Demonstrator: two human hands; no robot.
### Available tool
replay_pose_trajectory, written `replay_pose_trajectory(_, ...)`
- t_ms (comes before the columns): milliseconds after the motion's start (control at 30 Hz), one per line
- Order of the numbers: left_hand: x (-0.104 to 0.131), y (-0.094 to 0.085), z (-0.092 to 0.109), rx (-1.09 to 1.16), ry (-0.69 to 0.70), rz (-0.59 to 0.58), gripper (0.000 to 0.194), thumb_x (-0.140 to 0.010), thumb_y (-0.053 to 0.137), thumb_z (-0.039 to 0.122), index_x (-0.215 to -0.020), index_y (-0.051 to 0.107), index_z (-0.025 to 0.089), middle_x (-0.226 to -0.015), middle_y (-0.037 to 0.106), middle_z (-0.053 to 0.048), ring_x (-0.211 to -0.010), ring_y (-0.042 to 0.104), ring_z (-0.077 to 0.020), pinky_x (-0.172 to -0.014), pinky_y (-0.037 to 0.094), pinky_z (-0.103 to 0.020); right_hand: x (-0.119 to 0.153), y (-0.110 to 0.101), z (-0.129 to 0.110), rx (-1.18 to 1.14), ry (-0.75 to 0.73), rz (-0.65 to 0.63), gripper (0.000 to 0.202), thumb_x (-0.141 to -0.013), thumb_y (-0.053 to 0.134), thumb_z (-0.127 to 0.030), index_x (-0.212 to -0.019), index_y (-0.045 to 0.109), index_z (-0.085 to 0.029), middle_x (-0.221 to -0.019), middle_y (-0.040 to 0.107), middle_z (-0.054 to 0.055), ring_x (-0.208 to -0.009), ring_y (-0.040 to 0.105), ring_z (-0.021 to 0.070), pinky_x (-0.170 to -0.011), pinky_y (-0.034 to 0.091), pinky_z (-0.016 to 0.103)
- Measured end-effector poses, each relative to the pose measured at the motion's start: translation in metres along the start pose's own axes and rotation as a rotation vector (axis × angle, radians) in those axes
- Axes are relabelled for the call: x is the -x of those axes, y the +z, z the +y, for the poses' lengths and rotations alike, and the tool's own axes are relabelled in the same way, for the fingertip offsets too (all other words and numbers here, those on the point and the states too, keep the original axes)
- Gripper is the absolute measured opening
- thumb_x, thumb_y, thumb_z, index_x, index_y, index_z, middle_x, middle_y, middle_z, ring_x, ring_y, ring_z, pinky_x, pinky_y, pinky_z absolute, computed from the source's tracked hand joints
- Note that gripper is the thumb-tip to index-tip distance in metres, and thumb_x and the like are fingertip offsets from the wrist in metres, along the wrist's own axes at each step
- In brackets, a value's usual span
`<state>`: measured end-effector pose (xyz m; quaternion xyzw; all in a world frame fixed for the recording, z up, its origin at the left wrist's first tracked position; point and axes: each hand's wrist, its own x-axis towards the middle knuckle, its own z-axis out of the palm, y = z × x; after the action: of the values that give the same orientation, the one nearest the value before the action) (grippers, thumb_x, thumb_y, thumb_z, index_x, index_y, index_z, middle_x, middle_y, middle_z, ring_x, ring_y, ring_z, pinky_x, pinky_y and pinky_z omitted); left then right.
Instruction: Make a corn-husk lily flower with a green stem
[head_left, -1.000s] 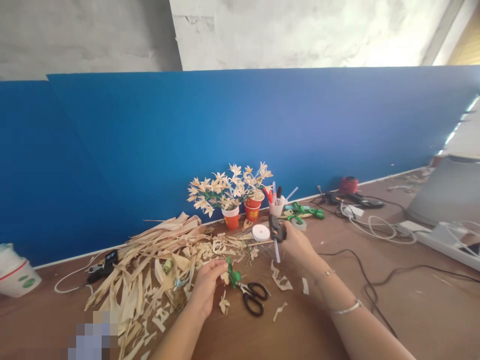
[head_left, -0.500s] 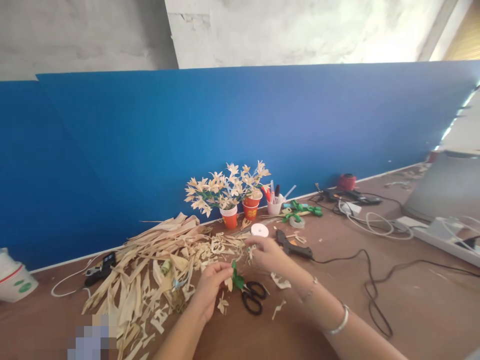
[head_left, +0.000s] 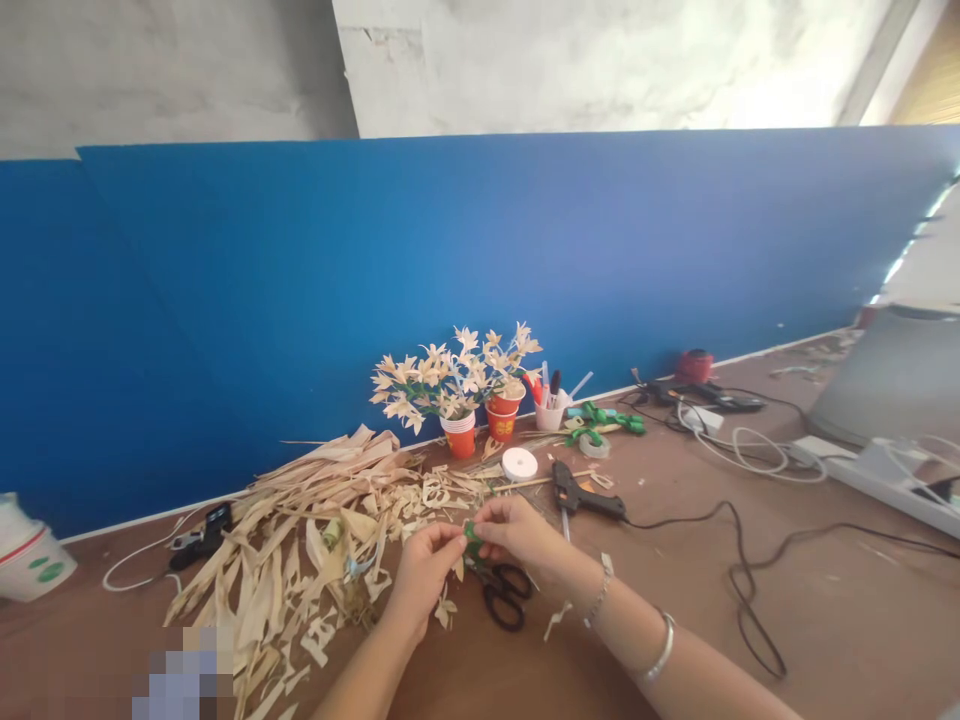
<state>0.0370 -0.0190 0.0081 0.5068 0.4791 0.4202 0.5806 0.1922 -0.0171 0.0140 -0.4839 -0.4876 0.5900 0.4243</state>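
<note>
Close together above the brown table (head_left: 720, 600), both my hands pinch a small green leafy piece (head_left: 471, 540). My left hand (head_left: 426, 575) grips it from the left with thumb and forefinger, and a pale petal-like bit shows under those fingertips. From the right, the fingers of my right hand (head_left: 517, 530) close on it and partly cover it. Black-handled scissors (head_left: 510, 597) lie just below, their blades mostly hidden. Beside them rests a loose pale husk flower (head_left: 445, 608).
Dry husk strips (head_left: 277, 540) are heaped to the left. Husk flowers stand in red paper cups (head_left: 459, 440) by the blue partition (head_left: 525, 240). A white tape roll (head_left: 519, 463) and a glue gun (head_left: 585, 495) lie behind my right hand; its black cord (head_left: 739, 560) runs right.
My right hand has come down toward me and left, from near the white roll to the green piece, and its fingers have closed there. My left hand has barely moved.
</note>
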Motion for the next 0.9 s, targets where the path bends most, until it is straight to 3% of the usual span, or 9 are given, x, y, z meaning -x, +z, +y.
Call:
replay_pose_trajectory(133, -0.002, -0.002, -0.002, -0.211, 0.151, 0.080, 0.018, -0.065, 0.062, 0.031, -0.071, 0.066, 0.014, -0.058, 0.063, 0.000, -0.049, 0.052, -0.0120, -0.049, 0.041, -0.023, -0.003, 0.001, 0.005, 0.018, 0.008, 0.008, 0.024, -0.061, 0.070, -0.033, -0.069, 0.060, -0.014, -0.053, 0.059, -0.003, -0.049, 0.056, 0.0084, -0.046, 0.042, 0.018)
replay_pose_trajectory(333, -0.004, -0.007, -0.002, -0.459, 0.289, 0.046, 0.025, -0.072, 0.054, 0.028, -0.084, 0.072, 0.015, -0.072, 0.069, -0.006, -0.056, 0.057, -0.0166, -0.056, 0.046, -0.028, -0.003, 0.004, 0.004, 0.061, 0.014, 0.018, 0.020, -0.063, 0.068, -0.032, -0.067, 0.061, -0.014, -0.050, 0.060, -0.002, -0.046, 0.055, 0.0087, -0.045, 0.040, 0.018)
replay_pose_trajectory(567, -0.005, -0.009, -0.005, -0.523, 0.341, 0.101, 0.019, -0.072, 0.055, 0.026, -0.075, 0.071, 0.017, -0.076, 0.071, -0.006, -0.071, 0.063, -0.0205, -0.068, 0.048, -0.031, 0.002, 0.010, -0.001, 0.043, 0.030, 0.048, 0.022, -0.063, 0.070, -0.033, -0.069, 0.061, -0.014, -0.050, 0.060, -0.003, -0.045, 0.053, 0.0073, -0.045, 0.038, 0.018)
replay_pose_trajectory(900, -0.004, -0.008, -0.002, -0.550, 0.324, 0.130, 0.017, -0.070, 0.056, 0.026, -0.070, 0.069, 0.017, -0.069, 0.070, -0.004, -0.066, 0.062, -0.0192, -0.064, 0.047, -0.029, -0.001, 0.010, 0.005, 0.050, 0.025, 0.036, 0.030, -0.061, 0.071, -0.040, -0.071, 0.062, -0.013, -0.051, 0.061, -0.002, -0.046, 0.053, 0.0079, -0.049, 0.041, 0.020)
